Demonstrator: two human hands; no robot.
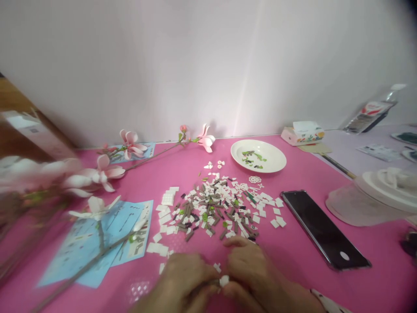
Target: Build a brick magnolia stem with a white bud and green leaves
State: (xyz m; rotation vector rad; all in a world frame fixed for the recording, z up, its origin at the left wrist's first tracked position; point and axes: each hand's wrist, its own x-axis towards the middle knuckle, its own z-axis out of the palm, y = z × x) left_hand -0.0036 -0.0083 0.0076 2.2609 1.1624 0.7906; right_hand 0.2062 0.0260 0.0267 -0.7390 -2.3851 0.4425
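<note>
My left hand (185, 276) and my right hand (250, 269) meet at the near edge of the pink table, both with fingers closed in a pinch. Between their fingertips shows a small white plastic brick piece (224, 281), and a short greyish-brown bit touches it on the left-hand side. The fingers hide most of both. Just above lies a loose white piece (216, 267) on the tabletop. Beyond my hands spreads a pile of small white, brown and green building bricks (211, 206).
Brick-built magnolia branches (97, 248) lie at left over blue instruction sheets (130, 217). A white plate (275, 164) holds green pieces. To the right are a black phone (325, 230), a lidded plastic tub (352, 204), a tissue pack (299, 137) and a bottle (371, 114).
</note>
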